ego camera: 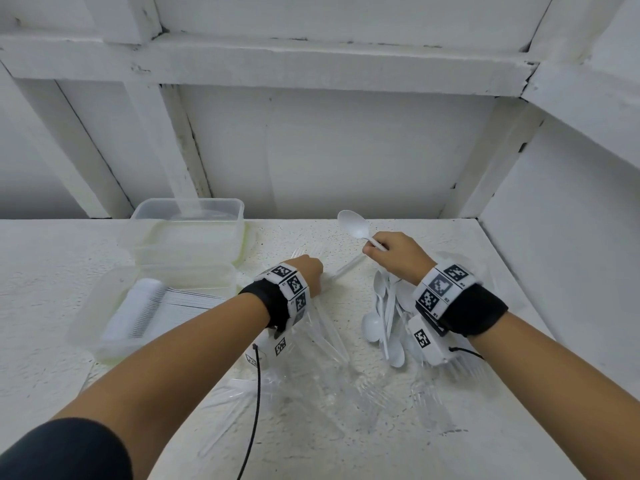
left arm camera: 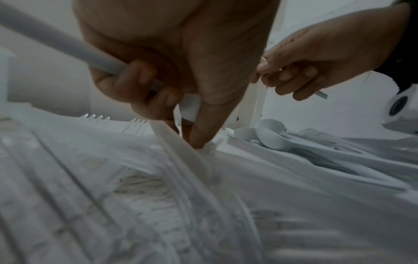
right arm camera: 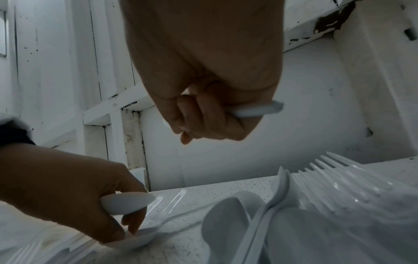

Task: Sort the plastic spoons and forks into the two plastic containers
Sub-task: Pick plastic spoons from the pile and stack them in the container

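Note:
My right hand [ego camera: 382, 251] is raised over the table and grips the handle of a white spoon [ego camera: 354, 224], bowl up and away; the right wrist view shows its fingers [right arm camera: 203, 116] curled round the handle. My left hand [ego camera: 311, 271] is down on the table among clear forks [ego camera: 311, 368]. Its curled fingers [left arm camera: 140, 85] hold a white spoon [right arm camera: 126, 203], and its fingertips touch a clear utensil [right arm camera: 140, 235] lying flat. Two clear containers stand at the left: the far one [ego camera: 194, 206] looks empty, the near one [ego camera: 104, 341] holds a stack of white cutlery [ego camera: 145, 310].
A heap of white spoons [ego camera: 384, 327] lies under my right wrist, with a stack of white forks [right arm camera: 339, 180] beside it. Clear forks are spread over the front of the white speckled table [ego camera: 52, 306]. White walls close the back and the right side.

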`<action>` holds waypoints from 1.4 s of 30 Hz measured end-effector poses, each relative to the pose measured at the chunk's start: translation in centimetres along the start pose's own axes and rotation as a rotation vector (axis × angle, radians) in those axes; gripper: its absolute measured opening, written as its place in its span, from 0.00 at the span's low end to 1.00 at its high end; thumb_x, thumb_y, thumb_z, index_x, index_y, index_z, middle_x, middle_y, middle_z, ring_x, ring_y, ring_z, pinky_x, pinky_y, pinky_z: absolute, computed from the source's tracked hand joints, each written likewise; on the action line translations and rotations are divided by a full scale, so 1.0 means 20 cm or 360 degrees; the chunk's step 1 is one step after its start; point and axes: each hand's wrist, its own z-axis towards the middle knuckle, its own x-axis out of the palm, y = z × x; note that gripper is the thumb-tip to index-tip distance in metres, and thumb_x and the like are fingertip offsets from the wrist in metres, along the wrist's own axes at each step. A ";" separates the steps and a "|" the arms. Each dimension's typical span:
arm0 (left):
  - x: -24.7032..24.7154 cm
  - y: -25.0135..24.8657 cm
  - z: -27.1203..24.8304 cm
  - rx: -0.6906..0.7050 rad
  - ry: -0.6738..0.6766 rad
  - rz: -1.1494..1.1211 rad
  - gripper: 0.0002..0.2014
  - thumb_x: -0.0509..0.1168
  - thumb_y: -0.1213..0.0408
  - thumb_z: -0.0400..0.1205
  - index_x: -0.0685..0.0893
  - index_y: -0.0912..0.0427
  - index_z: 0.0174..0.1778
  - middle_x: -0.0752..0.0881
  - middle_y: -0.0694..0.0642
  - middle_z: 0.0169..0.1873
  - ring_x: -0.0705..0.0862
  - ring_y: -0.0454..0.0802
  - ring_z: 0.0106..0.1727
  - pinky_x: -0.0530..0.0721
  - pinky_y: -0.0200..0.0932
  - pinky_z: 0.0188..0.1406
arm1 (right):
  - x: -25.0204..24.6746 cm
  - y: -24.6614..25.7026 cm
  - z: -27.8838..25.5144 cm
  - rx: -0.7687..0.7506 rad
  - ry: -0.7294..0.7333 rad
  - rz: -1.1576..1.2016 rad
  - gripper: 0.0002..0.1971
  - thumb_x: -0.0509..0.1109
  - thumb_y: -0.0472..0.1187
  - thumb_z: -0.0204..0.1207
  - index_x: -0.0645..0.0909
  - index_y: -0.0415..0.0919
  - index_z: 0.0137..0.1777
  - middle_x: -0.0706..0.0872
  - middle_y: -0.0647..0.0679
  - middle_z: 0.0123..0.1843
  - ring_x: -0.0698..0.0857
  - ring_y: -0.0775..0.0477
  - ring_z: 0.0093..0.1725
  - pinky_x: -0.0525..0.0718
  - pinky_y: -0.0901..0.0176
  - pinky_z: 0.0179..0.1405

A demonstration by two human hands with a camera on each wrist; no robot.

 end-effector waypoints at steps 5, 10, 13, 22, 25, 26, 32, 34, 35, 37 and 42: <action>-0.03 0.00 -0.03 0.0093 0.0000 -0.0025 0.12 0.56 0.59 0.82 0.81 0.63 0.47 0.78 0.56 0.45 0.79 0.54 0.44 0.72 0.41 0.35 | 0.01 0.01 0.02 -0.0007 -0.0001 -0.0039 0.13 0.63 0.40 0.80 0.76 0.39 0.34 0.74 0.49 0.31 0.71 0.52 0.32 0.66 0.62 0.30; -0.02 0.03 -0.06 0.0111 0.0041 -0.0033 0.15 0.56 0.62 0.81 0.70 0.56 0.27 0.74 0.50 0.27 0.74 0.49 0.33 0.67 0.36 0.27 | 0.04 0.05 0.11 -0.0076 0.0301 -0.0693 0.08 0.62 0.39 0.80 0.83 0.42 0.50 0.82 0.49 0.41 0.80 0.48 0.43 0.73 0.62 0.35; -0.03 0.05 -0.11 0.0121 0.0049 -0.0036 0.15 0.55 0.61 0.82 0.69 0.57 0.28 0.73 0.49 0.27 0.73 0.48 0.33 0.66 0.35 0.28 | 0.09 0.07 0.19 -0.0122 0.0515 -0.1058 0.13 0.61 0.35 0.79 0.83 0.38 0.59 0.88 0.45 0.52 0.85 0.44 0.48 0.75 0.62 0.38; -0.05 0.09 -0.22 0.0205 0.0069 -0.0174 0.11 0.55 0.62 0.81 0.72 0.59 0.33 0.75 0.52 0.31 0.72 0.48 0.33 0.67 0.37 0.32 | 0.21 0.18 0.26 -0.0293 0.0812 -0.1777 0.04 0.61 0.38 0.80 0.78 0.42 0.49 0.72 0.51 0.34 0.75 0.49 0.38 0.66 0.65 0.27; -0.06 0.08 -0.23 0.0242 0.0041 -0.0209 0.09 0.54 0.61 0.83 0.75 0.60 0.39 0.78 0.53 0.36 0.75 0.50 0.38 0.70 0.38 0.35 | 0.15 0.17 0.23 -0.0408 0.0760 -0.1691 0.09 0.63 0.40 0.81 0.73 0.43 0.38 0.70 0.52 0.32 0.76 0.47 0.41 0.65 0.65 0.27; -0.06 0.08 -0.23 0.0254 0.0029 -0.0219 0.10 0.54 0.61 0.83 0.75 0.59 0.39 0.78 0.52 0.36 0.75 0.49 0.38 0.70 0.38 0.33 | 0.12 0.16 0.21 -0.0418 0.0725 -0.1596 0.12 0.63 0.41 0.81 0.72 0.44 0.35 0.72 0.53 0.32 0.76 0.48 0.41 0.65 0.64 0.27; -0.05 -0.02 -0.20 0.0373 -0.0034 -0.0234 0.09 0.57 0.60 0.83 0.73 0.58 0.37 0.76 0.50 0.34 0.74 0.49 0.39 0.68 0.37 0.32 | -0.09 0.07 0.06 -0.0240 0.0363 -0.0555 0.10 0.65 0.44 0.80 0.84 0.40 0.45 0.88 0.46 0.45 0.82 0.48 0.44 0.76 0.55 0.44; -0.03 -0.09 -0.20 0.0448 -0.0070 -0.0166 0.07 0.59 0.60 0.82 0.75 0.58 0.42 0.78 0.52 0.39 0.76 0.51 0.42 0.71 0.38 0.35 | -0.12 0.06 0.00 -0.0152 0.0167 -0.0258 0.07 0.65 0.41 0.79 0.81 0.44 0.40 0.87 0.48 0.42 0.82 0.50 0.43 0.75 0.58 0.42; -0.02 -0.12 -0.20 0.0504 -0.0067 -0.0102 0.07 0.59 0.58 0.82 0.78 0.58 0.45 0.79 0.54 0.43 0.78 0.52 0.45 0.74 0.42 0.39 | -0.12 0.05 -0.03 -0.0084 0.0083 -0.0128 0.07 0.64 0.40 0.79 0.80 0.43 0.40 0.85 0.49 0.39 0.81 0.52 0.40 0.74 0.59 0.40; 0.02 -0.18 -0.20 0.0637 -0.0011 0.0050 0.13 0.61 0.56 0.81 0.81 0.60 0.55 0.80 0.56 0.53 0.79 0.54 0.53 0.77 0.45 0.46 | -0.11 0.04 -0.10 0.0083 -0.0022 0.0143 0.08 0.60 0.38 0.81 0.79 0.39 0.43 0.79 0.50 0.34 0.75 0.55 0.34 0.69 0.61 0.34; 0.08 -0.28 -0.20 0.0765 0.0071 0.0278 0.18 0.59 0.51 0.82 0.81 0.59 0.61 0.78 0.56 0.59 0.80 0.55 0.55 0.72 0.43 0.42 | -0.10 -0.01 -0.24 0.0368 -0.0101 0.0822 0.12 0.51 0.33 0.82 0.74 0.41 0.42 0.75 0.45 0.30 0.72 0.49 0.29 0.72 0.60 0.29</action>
